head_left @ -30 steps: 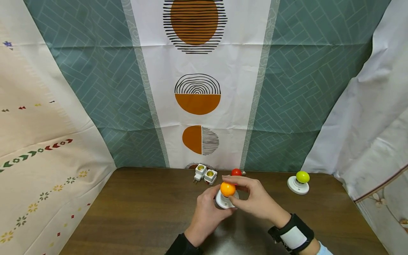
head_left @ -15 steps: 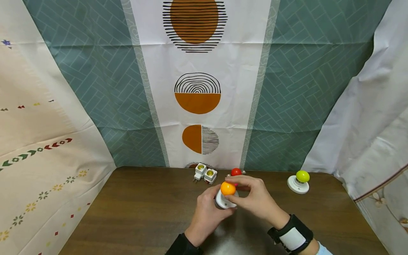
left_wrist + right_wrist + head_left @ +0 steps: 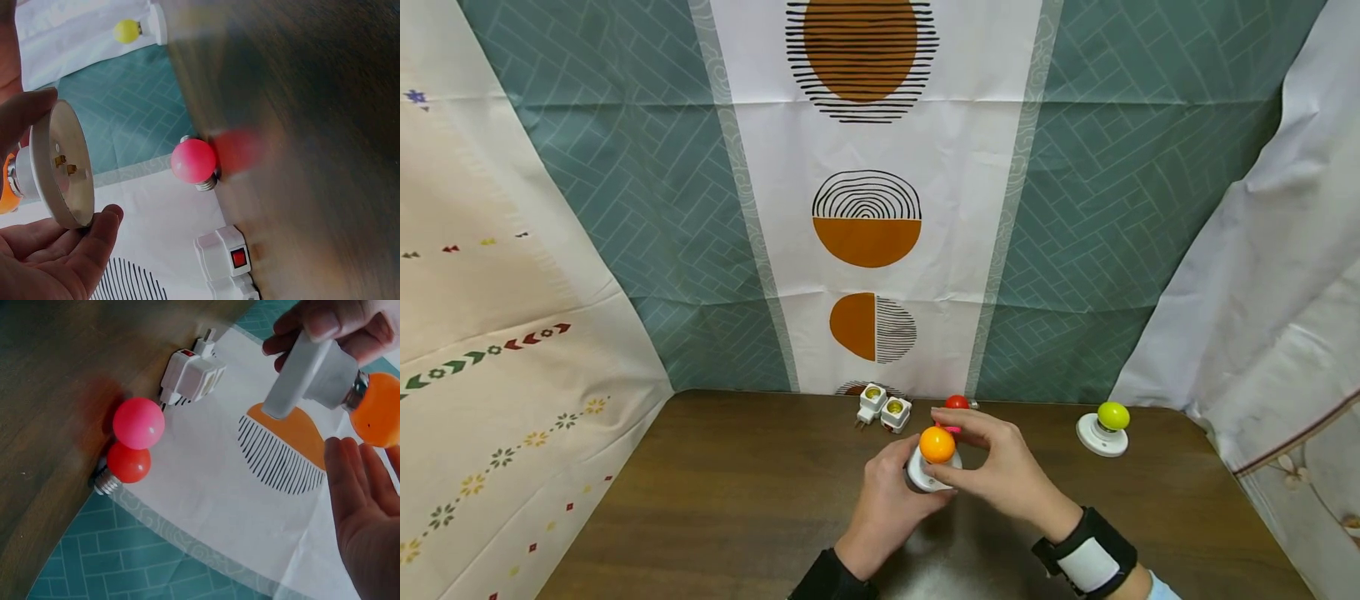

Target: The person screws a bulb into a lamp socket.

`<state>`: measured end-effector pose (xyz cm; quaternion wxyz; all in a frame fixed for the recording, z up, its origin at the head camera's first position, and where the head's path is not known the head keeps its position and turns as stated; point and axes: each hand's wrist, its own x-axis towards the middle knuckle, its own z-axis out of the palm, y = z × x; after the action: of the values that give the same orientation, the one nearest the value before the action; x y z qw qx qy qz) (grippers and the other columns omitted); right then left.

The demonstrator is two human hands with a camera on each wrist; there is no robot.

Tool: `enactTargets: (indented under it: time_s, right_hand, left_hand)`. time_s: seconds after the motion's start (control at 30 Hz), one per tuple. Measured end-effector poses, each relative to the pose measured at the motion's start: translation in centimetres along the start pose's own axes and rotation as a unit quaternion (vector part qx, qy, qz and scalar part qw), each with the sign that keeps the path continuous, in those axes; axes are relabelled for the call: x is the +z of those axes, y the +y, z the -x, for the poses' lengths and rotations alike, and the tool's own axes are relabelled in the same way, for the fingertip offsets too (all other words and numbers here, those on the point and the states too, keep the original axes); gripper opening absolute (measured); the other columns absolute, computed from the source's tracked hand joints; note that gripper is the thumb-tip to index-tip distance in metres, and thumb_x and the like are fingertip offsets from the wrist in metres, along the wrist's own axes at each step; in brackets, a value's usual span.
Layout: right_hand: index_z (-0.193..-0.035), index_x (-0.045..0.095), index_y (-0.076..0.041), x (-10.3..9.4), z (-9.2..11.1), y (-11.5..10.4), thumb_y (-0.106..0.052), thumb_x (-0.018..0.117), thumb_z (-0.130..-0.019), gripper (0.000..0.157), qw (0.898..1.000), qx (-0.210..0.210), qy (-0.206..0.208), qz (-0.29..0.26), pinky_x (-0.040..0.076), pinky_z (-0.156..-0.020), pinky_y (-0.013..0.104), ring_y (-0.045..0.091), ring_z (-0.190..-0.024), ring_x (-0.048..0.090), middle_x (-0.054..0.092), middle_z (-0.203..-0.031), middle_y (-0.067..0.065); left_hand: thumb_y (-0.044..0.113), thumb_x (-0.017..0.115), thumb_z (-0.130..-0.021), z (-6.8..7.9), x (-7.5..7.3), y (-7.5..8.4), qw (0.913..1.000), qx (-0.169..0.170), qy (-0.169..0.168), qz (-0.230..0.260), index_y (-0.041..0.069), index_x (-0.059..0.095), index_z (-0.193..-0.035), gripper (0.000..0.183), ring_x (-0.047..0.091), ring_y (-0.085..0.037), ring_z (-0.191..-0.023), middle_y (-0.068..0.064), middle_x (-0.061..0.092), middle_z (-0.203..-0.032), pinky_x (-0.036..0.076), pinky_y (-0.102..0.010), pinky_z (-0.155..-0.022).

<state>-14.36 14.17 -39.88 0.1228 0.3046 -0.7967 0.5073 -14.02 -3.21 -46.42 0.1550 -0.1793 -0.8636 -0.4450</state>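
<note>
My left hand (image 3: 891, 492) grips the round white base of a lamp holder (image 3: 65, 165), thumb and fingers at its rim. The base is up off the table, and its hollow underside with brass screws shows in the left wrist view. An orange bulb (image 3: 937, 445) sits in the holder, a strip of its metal cap showing in the right wrist view. Around the bulb my right hand (image 3: 1000, 462) is spread, thumb on the near side and fingers on the far side. In the right wrist view its straight fingers (image 3: 350, 478) end right at the bulb's edge.
Beyond the hands lie a pink bulb (image 3: 139, 423) and a red bulb (image 3: 957, 402). Two white plug-in sockets (image 3: 883, 408) stand at the table's back edge. A yellow-green bulb (image 3: 1112, 416) in a white holder (image 3: 1101, 436) stands at the right. Patterned cloth hangs behind.
My right hand's fingers and thumb have shifted around the orange bulb and now stand wider from it, with pink showing between. The left hand and holder have stayed in place.
</note>
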Motion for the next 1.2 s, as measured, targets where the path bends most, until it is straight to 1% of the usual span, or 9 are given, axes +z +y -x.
enactTargets:
  time_s: [0.1,0.23,0.4,0.6,0.73,0.83,0.9,1.0,1.2]
  right_hand:
    - [-0.125,0.057,-0.018,0.0,0.0,1.2,-0.022,0.078,-0.074,0.056,1.0,-0.008,-0.028,-0.006,0.045,-0.084,0.033,0.017,-0.109,0.053,0.055,-0.124,-0.006]
    - [-0.125,0.058,-0.021,-0.1,0.0,1.6,-0.019,0.076,-0.076,0.051,0.999,-0.013,-0.048,-0.02,0.045,-0.084,0.032,0.016,-0.112,0.052,0.055,-0.125,-0.005]
    - [-0.12,0.062,-0.024,0.0,0.0,1.6,-0.016,0.076,-0.076,0.047,0.999,-0.003,-0.041,-0.03,0.046,-0.082,0.032,0.014,-0.112,0.052,0.057,-0.122,-0.005]
    - [-0.114,0.065,-0.021,0.0,-0.1,1.4,-0.022,0.077,-0.075,0.041,1.0,0.0,-0.011,-0.026,0.048,-0.077,0.031,0.013,-0.106,0.055,0.06,-0.117,-0.005]
    - [-0.11,0.066,-0.014,-0.1,-0.2,0.0,-0.018,0.079,-0.071,0.041,1.0,0.0,0.019,-0.015,0.05,-0.073,0.032,0.016,-0.1,0.058,0.062,-0.112,-0.002]
    - [-0.109,0.065,-0.009,-0.1,-0.3,-1.4,-0.013,0.08,-0.07,0.042,1.0,0.0,0.027,-0.01,0.05,-0.072,0.034,0.02,-0.097,0.059,0.062,-0.11,0.0]
    - [-0.11,0.065,-0.008,-0.2,-0.4,-2.0,-0.012,0.081,-0.068,0.045,1.0,0.003,0.024,-0.009,0.05,-0.073,0.035,0.022,-0.098,0.059,0.062,-0.11,0.001]
    - [-0.112,0.064,-0.008,-0.3,-0.4,-2.0,-0.012,0.081,-0.068,0.048,1.0,-0.004,0.012,-0.011,0.049,-0.076,0.036,0.022,-0.101,0.057,0.061,-0.113,0.001]
    - [-0.121,0.06,-0.014,-0.6,-0.3,0.2,-0.019,0.078,-0.073,0.051,0.999,-0.026,-0.023,-0.007,0.047,-0.08,0.034,0.015,-0.105,0.056,0.057,-0.122,-0.002]
  left_hand:
    - [0.041,0.082,-0.064,0.0,0.0,0.0,1.0,0.006,0.005,-0.005,0.017,0.057,-0.121,0.067,0.053,-0.006,-0.096,0.01,0.057,-0.109,0.044,-0.026,-0.084]
    - [0.042,0.082,-0.064,0.0,0.0,0.1,1.0,-0.004,-0.003,-0.004,0.019,0.057,-0.122,0.068,0.052,-0.005,-0.096,0.012,0.056,-0.11,0.043,-0.025,-0.084]
    - [0.042,0.081,-0.064,0.0,0.0,0.3,0.9997,-0.019,-0.015,-0.001,0.019,0.056,-0.123,0.068,0.052,-0.005,-0.096,0.012,0.056,-0.111,0.043,-0.026,-0.083]
    - [0.04,0.082,-0.064,0.0,-0.1,0.4,0.9998,-0.013,-0.012,-0.003,0.017,0.056,-0.123,0.068,0.052,-0.006,-0.096,0.011,0.056,-0.111,0.043,-0.027,-0.084]
    - [0.04,0.082,-0.065,-0.1,-0.1,0.4,0.9999,-0.008,-0.011,-0.004,0.018,0.056,-0.123,0.068,0.052,-0.006,-0.096,0.011,0.056,-0.111,0.043,-0.027,-0.084]
    - [0.04,0.082,-0.065,-0.1,-0.1,0.5,0.9999,-0.009,-0.011,-0.003,0.018,0.056,-0.123,0.067,0.052,-0.006,-0.096,0.011,0.056,-0.111,0.043,-0.027,-0.084]
    - [0.039,0.082,-0.065,-0.1,-0.1,0.5,0.9999,-0.009,-0.012,-0.002,0.017,0.056,-0.123,0.067,0.052,-0.006,-0.096,0.011,0.056,-0.111,0.043,-0.027,-0.085]
    - [0.04,0.082,-0.065,0.0,-0.2,0.4,0.9999,-0.009,-0.011,-0.001,0.017,0.056,-0.123,0.068,0.052,-0.006,-0.097,0.011,0.056,-0.111,0.043,-0.027,-0.085]
    - [0.041,0.082,-0.064,0.0,-0.2,0.3,0.9999,-0.003,-0.01,-0.003,0.017,0.056,-0.124,0.07,0.052,-0.006,-0.097,0.01,0.056,-0.112,0.043,-0.026,-0.084]
